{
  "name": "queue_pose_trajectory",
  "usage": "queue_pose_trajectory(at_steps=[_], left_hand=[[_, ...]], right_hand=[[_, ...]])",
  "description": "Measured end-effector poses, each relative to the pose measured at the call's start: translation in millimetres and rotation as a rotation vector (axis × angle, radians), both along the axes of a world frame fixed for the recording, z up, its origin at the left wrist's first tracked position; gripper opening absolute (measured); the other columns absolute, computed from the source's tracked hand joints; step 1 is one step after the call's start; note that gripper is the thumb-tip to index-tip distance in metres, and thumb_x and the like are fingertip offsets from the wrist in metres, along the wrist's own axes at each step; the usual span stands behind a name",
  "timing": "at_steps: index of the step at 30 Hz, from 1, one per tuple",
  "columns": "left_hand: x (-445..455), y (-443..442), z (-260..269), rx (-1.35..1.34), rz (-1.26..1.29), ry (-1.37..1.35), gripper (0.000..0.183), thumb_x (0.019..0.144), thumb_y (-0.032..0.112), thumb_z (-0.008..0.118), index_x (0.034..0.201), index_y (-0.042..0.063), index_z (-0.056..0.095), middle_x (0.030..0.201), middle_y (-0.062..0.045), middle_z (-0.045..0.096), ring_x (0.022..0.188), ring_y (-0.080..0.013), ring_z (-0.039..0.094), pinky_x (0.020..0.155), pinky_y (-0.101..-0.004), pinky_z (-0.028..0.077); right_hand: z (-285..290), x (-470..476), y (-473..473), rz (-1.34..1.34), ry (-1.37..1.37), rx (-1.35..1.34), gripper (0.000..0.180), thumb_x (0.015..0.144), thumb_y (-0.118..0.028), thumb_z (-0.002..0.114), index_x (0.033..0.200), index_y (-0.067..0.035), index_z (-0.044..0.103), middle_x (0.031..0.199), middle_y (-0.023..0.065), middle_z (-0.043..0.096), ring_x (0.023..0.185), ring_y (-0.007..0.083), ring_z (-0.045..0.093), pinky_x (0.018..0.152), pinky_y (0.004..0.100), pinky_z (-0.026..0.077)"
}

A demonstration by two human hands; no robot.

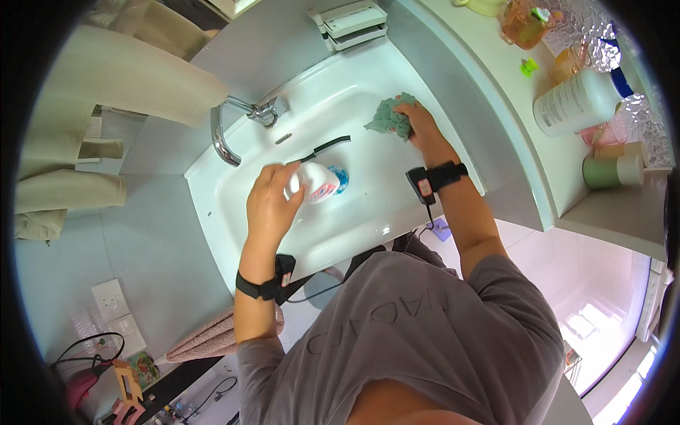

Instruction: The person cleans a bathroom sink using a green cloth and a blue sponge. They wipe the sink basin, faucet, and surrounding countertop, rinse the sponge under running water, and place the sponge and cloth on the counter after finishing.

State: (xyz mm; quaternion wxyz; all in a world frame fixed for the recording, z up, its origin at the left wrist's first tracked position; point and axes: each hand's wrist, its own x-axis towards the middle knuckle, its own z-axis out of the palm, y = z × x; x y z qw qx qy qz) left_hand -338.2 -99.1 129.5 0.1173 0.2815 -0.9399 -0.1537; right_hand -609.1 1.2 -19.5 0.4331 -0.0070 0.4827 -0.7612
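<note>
My left hand [273,199] grips a white plastic bottle [319,183] with a red-and-blue printed label, tilted above the basin. Bunched in my right hand [423,125] is a green cloth [390,117], held against the right side of the white washbasin [366,212]. Between the two hands lies a slim black-handled tool [332,144], its far end partly hidden behind the bottle and left hand. A round blue thing [340,179] shows beside the bottle on the basin floor; whether it is a drain cover or liquid, I cannot tell.
A chrome faucet [228,135] arches over the basin's left side. A white rack [353,24] stands at the back corner. Along the right, a shelf [510,101] carries a large white bottle [576,101] and several cups. A pink towel [207,334] hangs at lower left.
</note>
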Motion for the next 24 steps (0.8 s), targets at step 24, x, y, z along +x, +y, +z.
queue_pose_trajectory(at_steps=[24], left_hand=[[-320, -80, -30, -0.209, -0.241, -0.036, 0.046, 0.065, 0.027, 0.067, 0.108, 0.014, 0.06, 0.105, -0.012, 0.058, 0.099, -0.0298, 0.054, 0.084, -0.0374, 0.044]], right_hand=[[15, 43, 113, -0.105, 0.069, -0.006, 0.042, 0.075, -0.001, 0.052, 0.116, -0.002, 0.046, 0.106, 0.0092, 0.051, 0.094, 0.0194, 0.052, 0.075, 0.029, 0.046]])
